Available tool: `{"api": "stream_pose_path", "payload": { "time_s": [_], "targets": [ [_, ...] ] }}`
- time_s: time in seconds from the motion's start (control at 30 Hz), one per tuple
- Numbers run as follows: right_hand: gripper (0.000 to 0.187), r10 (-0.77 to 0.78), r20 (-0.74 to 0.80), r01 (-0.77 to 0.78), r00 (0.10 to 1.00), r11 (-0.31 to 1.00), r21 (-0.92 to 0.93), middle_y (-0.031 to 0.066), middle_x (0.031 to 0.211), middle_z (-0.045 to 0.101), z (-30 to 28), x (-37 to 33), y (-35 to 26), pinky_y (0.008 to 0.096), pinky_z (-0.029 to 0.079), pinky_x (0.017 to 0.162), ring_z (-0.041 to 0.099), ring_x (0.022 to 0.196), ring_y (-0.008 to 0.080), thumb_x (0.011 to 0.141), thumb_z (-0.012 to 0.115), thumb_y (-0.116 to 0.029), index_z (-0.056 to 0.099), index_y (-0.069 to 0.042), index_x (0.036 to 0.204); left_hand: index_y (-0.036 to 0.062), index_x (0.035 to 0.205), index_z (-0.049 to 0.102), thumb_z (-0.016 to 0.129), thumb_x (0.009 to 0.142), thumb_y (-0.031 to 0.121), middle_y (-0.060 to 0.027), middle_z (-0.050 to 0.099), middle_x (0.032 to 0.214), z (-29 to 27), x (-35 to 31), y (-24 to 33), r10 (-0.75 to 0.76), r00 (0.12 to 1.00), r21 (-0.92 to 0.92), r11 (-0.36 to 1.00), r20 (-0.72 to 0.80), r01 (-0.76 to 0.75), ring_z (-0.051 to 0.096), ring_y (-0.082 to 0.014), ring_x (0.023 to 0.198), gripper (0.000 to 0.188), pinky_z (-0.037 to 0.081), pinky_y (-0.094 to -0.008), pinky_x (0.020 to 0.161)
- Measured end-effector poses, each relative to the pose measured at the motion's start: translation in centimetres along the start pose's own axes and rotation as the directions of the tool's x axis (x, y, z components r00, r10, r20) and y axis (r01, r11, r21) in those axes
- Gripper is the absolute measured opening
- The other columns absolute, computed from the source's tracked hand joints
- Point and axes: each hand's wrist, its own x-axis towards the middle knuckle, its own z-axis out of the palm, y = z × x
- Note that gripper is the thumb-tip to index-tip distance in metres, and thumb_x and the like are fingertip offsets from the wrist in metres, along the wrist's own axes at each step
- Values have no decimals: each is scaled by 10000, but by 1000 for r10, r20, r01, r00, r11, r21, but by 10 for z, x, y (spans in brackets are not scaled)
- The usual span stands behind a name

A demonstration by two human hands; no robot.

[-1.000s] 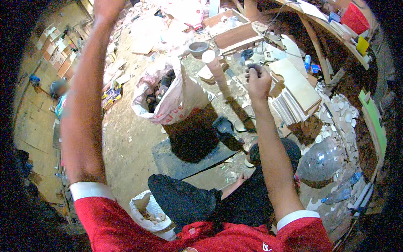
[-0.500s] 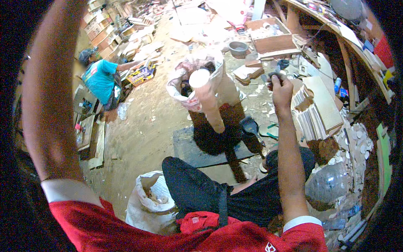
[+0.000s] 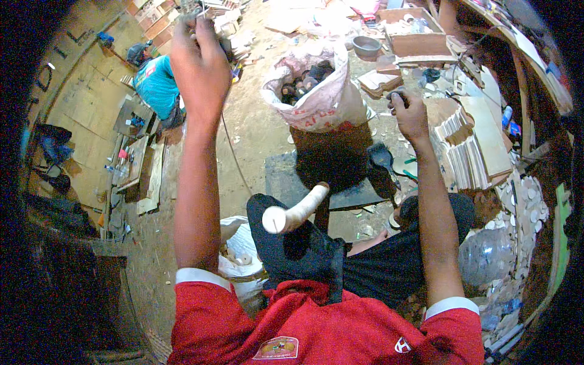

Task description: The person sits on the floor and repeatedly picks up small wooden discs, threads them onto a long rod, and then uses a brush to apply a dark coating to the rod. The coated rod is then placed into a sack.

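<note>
My left hand (image 3: 201, 79) is raised at the upper left, slightly blurred, its fingers pinched on a thin cord or wire (image 3: 233, 149) that runs down toward my left knee. A curved whitish roll (image 3: 304, 207), seemingly a stack of round discs, appears over my left thigh. A thin line shows on its near round end, and a dark shadow falls on the trousers below. On the right, my right hand (image 3: 410, 118) is closed with thumb and finger together on something small and dark, too unclear to name.
Ahead stands an open white sack (image 3: 325, 109) of dark lumps, behind a dark mat (image 3: 283, 176). Another white sack (image 3: 246, 286) with pale pieces is beside my left leg. Stacked thin boards (image 3: 465, 158) lie at right. A person in a teal shirt (image 3: 156, 88) sits far left.
My left hand has come down into view from beyond the upper edge. The whitish roll has swung from in front of the sack to over my left thigh. My right hand stays closed.
</note>
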Motion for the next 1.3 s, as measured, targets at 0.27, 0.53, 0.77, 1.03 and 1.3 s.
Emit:
{"api": "stream_pose_path", "payload": {
  "time_s": [0.27,0.53,0.77,1.03,1.3],
  "targets": [
    [331,-57,-4,56,998,994,-99,136,765,714,-15,-11,12,373,530,670,697,691,248,948,569,-301,688,5,907,-5,953,597,457,1018,202,-46,544,627,-43,25,-29,-39,977,-193,981,-210,-3,499,-121,519,259,425,-300,495],
    [385,5,32,-2,999,994,-113,111,777,702,-21,-13,20,323,517,653,669,699,186,978,529,-329,691,20,952,0,1002,579,423,1034,149,-103,596,764,39,-180,-54,-536,716,-21,794,446,608,595,-188,720,218,460,-365,643],
    [411,17,74,-9,997,994,-111,127,766,706,-22,-17,39,372,522,676,687,698,245,987,501,-368,698,-13,928,-28,967,587,545,927,36,-192,625,992,32,-204,-128,-247,779,145,969,576,200,612,-360,937,86,475,-412,811],
    [343,36,87,2,996,914,-407,186,807,696,-16,-60,128,419,510,698,686,751,313,921,575,-304,689,20,921,-44,1095,629,588,937,50,-148,665,1069,12,-239,-156,-474,764,-45,837,438,545,649,-193,949,188,503,-312,844],
    [624,860,263,-825,437,500,-264,192,1170,626,12,-155,270,406,549,784,683,921,305,882,640,-435,502,-13,1321,-29,1079,642,577,948,109,-113,656,983,-25,-250,-190,-646,736,202,763,206,614,629,-171,869,201,507,-303,766]
  ]
}}
